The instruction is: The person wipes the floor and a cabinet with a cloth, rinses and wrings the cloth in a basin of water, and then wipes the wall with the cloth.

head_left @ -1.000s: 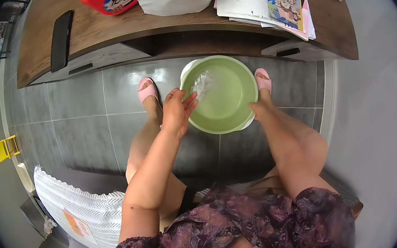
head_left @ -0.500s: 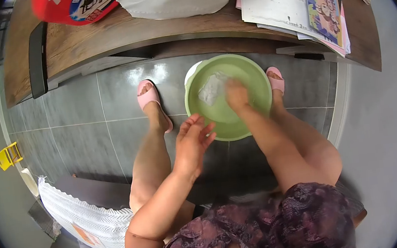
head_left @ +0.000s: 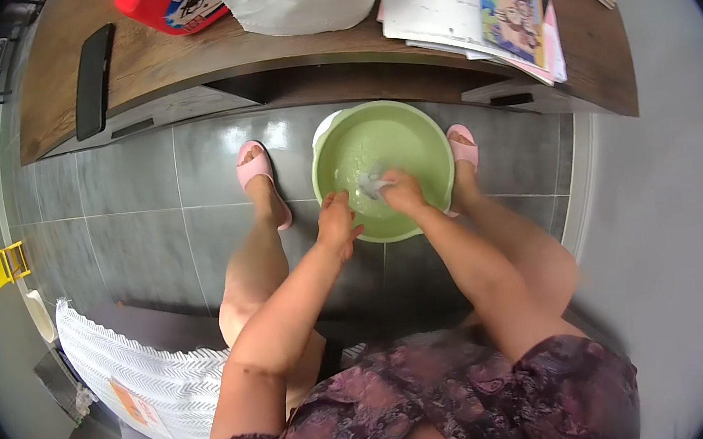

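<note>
A round green basin [head_left: 414, 139] stands on the floor between the two feet, with what looks like water in it. My right hand [head_left: 401, 190] is over the basin, its fingers closed on a wet white cloth [head_left: 370, 184]. The cloth is bunched and partly smeared by motion, low inside the basin. My left hand [head_left: 337, 224] is at the basin's near left rim, a short way left of the cloth. Its fingers are loosely apart and nothing shows in them.
Ahead is a brown wooden table [head_left: 170, 71] with a black phone [head_left: 96, 82], a red bottle [head_left: 171, 6], a white container [head_left: 301, 1] and papers [head_left: 431, 6]. A small yellow chair [head_left: 7, 265] stands at the left. A patterned cushion [head_left: 149, 386] lies beside my left leg.
My right hand has drawn the cloth nearer and bunched it up. My left hand has moved forward to the basin's rim. The view has shifted slightly.
</note>
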The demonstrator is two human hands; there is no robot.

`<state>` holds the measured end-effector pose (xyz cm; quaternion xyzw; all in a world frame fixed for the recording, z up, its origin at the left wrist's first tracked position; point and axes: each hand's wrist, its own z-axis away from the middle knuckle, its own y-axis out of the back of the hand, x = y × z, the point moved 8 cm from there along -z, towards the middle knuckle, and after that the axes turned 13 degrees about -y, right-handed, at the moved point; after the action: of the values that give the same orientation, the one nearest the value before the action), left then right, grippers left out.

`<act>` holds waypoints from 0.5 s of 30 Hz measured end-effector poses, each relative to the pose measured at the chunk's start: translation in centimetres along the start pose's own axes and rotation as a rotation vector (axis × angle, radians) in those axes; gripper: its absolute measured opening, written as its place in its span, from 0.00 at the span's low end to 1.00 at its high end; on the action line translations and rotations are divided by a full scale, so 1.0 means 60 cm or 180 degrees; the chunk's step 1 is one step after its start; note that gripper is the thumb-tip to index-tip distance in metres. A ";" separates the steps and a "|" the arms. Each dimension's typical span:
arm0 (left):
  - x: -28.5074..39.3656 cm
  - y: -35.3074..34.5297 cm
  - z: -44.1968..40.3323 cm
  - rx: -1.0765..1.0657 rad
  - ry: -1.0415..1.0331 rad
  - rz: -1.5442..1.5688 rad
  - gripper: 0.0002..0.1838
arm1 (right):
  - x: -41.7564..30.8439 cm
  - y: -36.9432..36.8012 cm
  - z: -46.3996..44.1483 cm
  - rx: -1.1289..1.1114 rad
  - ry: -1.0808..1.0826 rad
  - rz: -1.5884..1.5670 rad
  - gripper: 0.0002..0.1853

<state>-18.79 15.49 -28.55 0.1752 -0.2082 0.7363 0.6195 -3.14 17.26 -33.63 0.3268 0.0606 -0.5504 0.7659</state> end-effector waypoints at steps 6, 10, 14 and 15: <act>-0.024 -0.071 0.002 -0.0387 0.0425 0.0806 0.22 | -0.077 0.080 0.178 0.0227 0.1075 -0.0179 0.09; -0.027 -0.116 0.001 -0.1267 0.0472 0.1416 0.18 | -0.109 0.098 0.253 0.0284 0.1764 -0.0495 0.09; -0.017 -0.130 0.029 -0.1170 0.0522 0.1733 0.15 | -0.114 0.095 0.249 0.0651 0.1865 -0.0626 0.11; -0.011 -0.134 0.034 -0.1140 0.0445 0.1732 0.15 | -0.115 0.091 0.234 0.0821 0.1906 -0.0639 0.12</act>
<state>-10.75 15.06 -26.43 -0.0493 -0.3305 0.8367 0.4339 -4.70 15.82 -17.20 0.5605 0.2446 -0.5058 0.6084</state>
